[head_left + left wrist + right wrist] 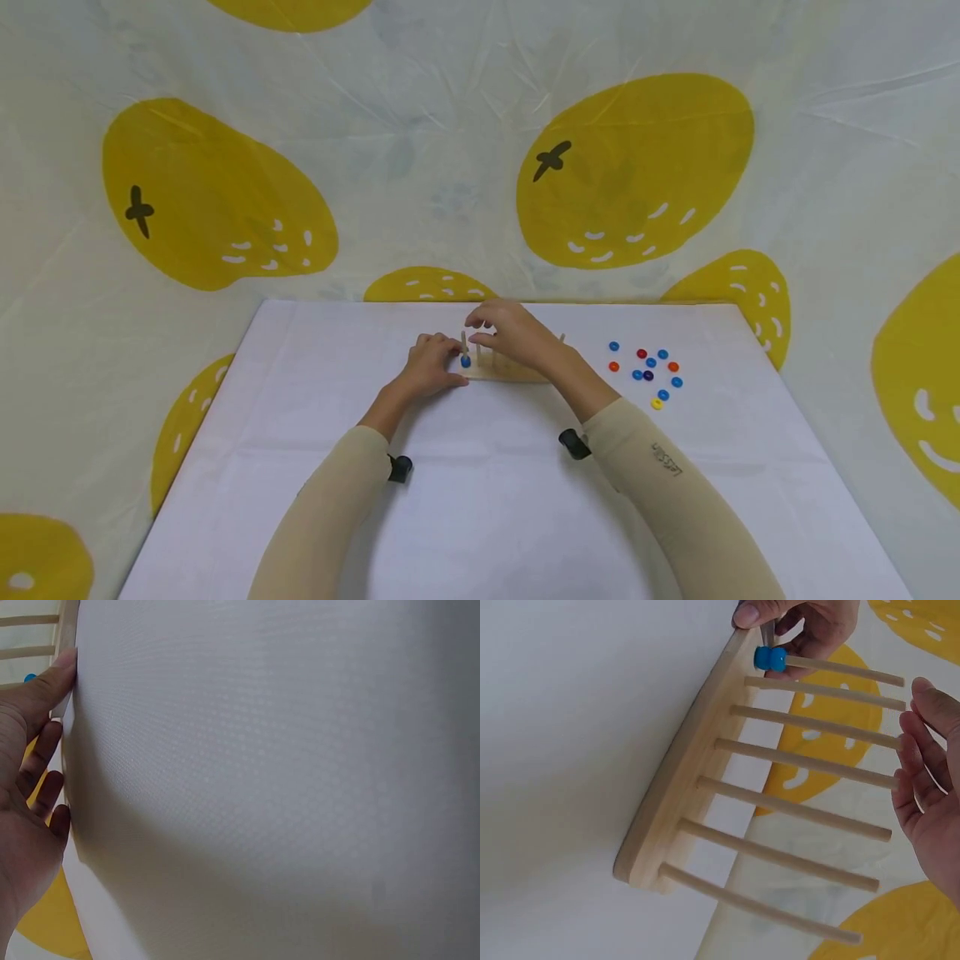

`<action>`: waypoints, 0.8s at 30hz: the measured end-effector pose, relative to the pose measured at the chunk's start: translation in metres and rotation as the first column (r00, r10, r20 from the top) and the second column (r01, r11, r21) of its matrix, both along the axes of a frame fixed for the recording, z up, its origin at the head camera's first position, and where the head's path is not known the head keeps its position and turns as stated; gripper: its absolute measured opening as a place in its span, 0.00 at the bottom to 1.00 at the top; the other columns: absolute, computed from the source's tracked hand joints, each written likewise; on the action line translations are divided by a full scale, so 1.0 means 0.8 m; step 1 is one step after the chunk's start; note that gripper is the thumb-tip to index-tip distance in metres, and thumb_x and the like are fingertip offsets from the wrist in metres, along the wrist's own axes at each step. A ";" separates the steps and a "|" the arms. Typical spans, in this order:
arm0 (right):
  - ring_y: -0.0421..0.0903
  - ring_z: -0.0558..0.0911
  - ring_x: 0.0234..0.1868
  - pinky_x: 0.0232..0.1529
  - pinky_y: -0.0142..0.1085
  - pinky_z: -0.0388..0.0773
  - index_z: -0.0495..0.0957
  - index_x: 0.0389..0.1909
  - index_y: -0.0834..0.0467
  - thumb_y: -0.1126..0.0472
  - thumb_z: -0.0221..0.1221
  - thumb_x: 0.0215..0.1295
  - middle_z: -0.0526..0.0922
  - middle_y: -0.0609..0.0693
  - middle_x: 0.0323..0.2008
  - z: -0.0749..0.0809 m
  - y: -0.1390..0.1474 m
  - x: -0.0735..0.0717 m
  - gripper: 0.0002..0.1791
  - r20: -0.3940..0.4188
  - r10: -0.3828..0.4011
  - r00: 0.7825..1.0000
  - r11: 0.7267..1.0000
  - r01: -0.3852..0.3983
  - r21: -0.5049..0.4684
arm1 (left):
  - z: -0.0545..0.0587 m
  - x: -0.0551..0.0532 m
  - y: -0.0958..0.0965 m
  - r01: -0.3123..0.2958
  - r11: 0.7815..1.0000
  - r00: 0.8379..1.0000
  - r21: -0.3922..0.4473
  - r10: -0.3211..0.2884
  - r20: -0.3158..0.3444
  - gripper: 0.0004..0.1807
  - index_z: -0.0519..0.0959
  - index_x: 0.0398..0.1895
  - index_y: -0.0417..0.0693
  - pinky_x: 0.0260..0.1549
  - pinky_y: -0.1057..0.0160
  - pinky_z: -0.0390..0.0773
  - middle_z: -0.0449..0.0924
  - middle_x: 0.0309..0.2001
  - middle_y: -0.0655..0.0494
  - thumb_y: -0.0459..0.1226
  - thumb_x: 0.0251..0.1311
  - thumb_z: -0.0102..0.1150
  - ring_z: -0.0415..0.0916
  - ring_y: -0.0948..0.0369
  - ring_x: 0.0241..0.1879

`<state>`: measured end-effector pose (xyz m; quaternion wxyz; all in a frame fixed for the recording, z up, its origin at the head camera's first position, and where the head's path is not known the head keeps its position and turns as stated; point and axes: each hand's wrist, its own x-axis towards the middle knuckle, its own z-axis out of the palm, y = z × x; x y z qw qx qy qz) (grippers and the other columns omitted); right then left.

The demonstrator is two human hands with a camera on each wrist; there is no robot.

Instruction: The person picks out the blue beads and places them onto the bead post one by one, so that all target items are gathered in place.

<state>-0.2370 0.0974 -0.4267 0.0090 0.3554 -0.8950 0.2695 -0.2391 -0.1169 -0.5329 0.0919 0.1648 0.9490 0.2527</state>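
Observation:
A wooden peg board [694, 750] with a row of several upright pegs stands toward the far side of the table. Two blue beads [770, 658] sit at the bottom of the peg at its left end; the other pegs are bare in the right wrist view. My left hand [431, 367] grips that left end of the base, thumb [64, 667] on the front edge and fingers behind. Above the pegs is my right hand [517, 333], its fingers loosely bent near the peg tips, with nothing between them.
Several loose ring beads, among them a yellow bead [657, 403], a red bead [642, 353] and a dark purple bead [648, 376], lie scattered right of the board. The white table [480, 500] ends at a patterned cloth backdrop [435, 167].

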 end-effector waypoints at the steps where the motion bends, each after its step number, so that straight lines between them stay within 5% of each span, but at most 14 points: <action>1: 0.52 0.85 0.49 0.54 0.43 0.81 0.85 0.51 0.61 0.60 0.69 0.67 0.88 0.53 0.47 0.001 0.003 0.002 0.14 -0.002 -0.005 1.000 1.000 0.005 -0.009 | 0.000 0.000 0.000 0.003 1.000 1.000 -0.003 -0.003 -0.003 0.33 0.81 0.60 0.50 0.64 0.44 0.66 0.78 0.55 0.51 0.50 0.51 0.80 0.64 0.47 0.64; 12: 0.50 0.81 0.50 0.56 0.45 0.81 0.85 0.53 0.57 0.59 0.70 0.66 0.85 0.51 0.49 0.014 0.056 0.028 0.16 -0.042 -0.131 0.991 0.989 0.128 -0.070 | 0.002 0.001 0.000 0.004 1.000 1.000 -0.020 -0.004 -0.001 0.34 0.81 0.61 0.49 0.66 0.43 0.65 0.79 0.56 0.50 0.50 0.51 0.80 0.65 0.47 0.66; 24: 0.51 0.83 0.44 0.46 0.48 0.83 0.86 0.48 0.58 0.65 0.73 0.60 0.86 0.52 0.45 0.015 0.133 0.050 0.14 -0.139 -0.188 0.972 0.969 0.160 -0.188 | 0.002 0.003 0.003 -0.006 1.000 1.000 -0.005 0.006 0.016 0.34 0.81 0.61 0.50 0.67 0.45 0.64 0.78 0.57 0.51 0.49 0.51 0.81 0.64 0.48 0.66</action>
